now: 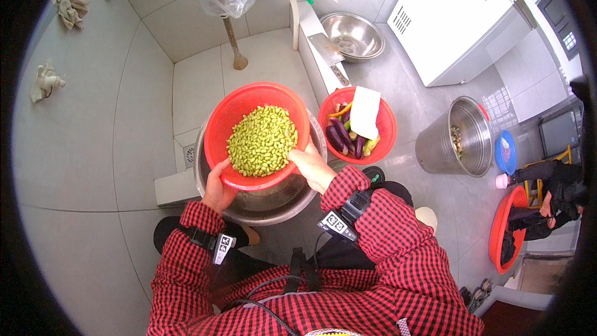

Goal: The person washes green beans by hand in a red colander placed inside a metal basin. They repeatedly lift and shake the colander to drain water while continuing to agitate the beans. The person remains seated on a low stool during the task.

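Note:
A red plastic colander (217, 121) full of green shelled beans (262, 142) is held over a wide metal basin (273, 208). My left hand (217, 190) grips its near left rim, fingers partly hidden by the wall. At the near right rim, my right hand (314, 168) is closed on the colander, thumb on the inside next to the beans. The colander hides much of the basin, and I cannot tell whether the two touch.
Right of the basin stands a red basket (388, 127) with eggplants (359, 146) and a white sheet (365, 112). A cleaver (326, 50) lies on the ledge near a steel bowl (354, 28). Farther right are a metal bucket (432, 146) and a seated person (556, 193).

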{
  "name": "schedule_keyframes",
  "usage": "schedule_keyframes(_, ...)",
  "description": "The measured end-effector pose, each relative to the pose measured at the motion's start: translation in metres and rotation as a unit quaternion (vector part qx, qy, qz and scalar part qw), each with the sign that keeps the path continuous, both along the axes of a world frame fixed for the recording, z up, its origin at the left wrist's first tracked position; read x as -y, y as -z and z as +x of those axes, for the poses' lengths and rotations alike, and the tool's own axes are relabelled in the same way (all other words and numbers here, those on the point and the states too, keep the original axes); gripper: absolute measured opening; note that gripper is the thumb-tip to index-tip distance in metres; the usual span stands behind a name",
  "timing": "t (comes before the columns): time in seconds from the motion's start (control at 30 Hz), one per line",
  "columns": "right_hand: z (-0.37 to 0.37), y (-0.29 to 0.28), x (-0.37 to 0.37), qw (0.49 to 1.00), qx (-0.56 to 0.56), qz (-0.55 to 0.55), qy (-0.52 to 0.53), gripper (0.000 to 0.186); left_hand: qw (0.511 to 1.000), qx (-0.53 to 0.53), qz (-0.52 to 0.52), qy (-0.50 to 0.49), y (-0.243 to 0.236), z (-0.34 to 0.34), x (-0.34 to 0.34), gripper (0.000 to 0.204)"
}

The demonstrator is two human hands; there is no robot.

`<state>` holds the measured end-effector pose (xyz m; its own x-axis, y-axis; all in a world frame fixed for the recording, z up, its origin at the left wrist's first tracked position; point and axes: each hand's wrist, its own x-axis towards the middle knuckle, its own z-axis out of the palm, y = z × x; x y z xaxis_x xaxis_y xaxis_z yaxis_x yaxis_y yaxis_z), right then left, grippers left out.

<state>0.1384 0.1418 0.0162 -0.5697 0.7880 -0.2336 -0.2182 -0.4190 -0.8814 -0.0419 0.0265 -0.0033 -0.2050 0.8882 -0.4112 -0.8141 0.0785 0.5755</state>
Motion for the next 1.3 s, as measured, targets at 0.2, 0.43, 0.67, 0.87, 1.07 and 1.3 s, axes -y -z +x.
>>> schedule_keyframes(0.2, -0.0003, 0.0026, -0.0011, 1.000, -0.014, -0.015, -0.009, 0.063, 1.000, 0.019, -0.009, -0.004, -0.0007, -0.0011, 0.0007, 0.044)
schedule_keyframes(0.43, -0.0009, 0.0081, -0.0023, 1.000, -0.005, -0.012, -0.014, 0.063, 1.000, -0.003, -0.004, 0.002, 0.0042, -0.0019, 0.0008, 0.050)
schedule_keyframes(0.67, -0.0007, 0.0089, -0.0025, 1.000, 0.003, -0.013, -0.012, 0.063, 1.000, -0.001, 0.013, 0.011, 0.0043, -0.0022, 0.0003, 0.050)
schedule_keyframes(0.87, -0.0003, 0.0076, -0.0025, 1.000, 0.003, -0.007, -0.013, 0.063, 1.000, 0.002, 0.002, 0.004, 0.0007, -0.0007, 0.0003, 0.048)
schedule_keyframes(1.07, -0.0005, 0.0030, -0.0009, 1.000, 0.003, -0.008, 0.000, 0.064, 1.000, 0.022, 0.006, 0.006, -0.0014, -0.0005, 0.0005, 0.044)
schedule_keyframes(1.3, 0.0001, 0.0030, -0.0011, 1.000, 0.001, -0.003, -0.004, 0.064, 1.000, 0.000, -0.002, 0.001, 0.0037, -0.0017, 0.0000, 0.050)
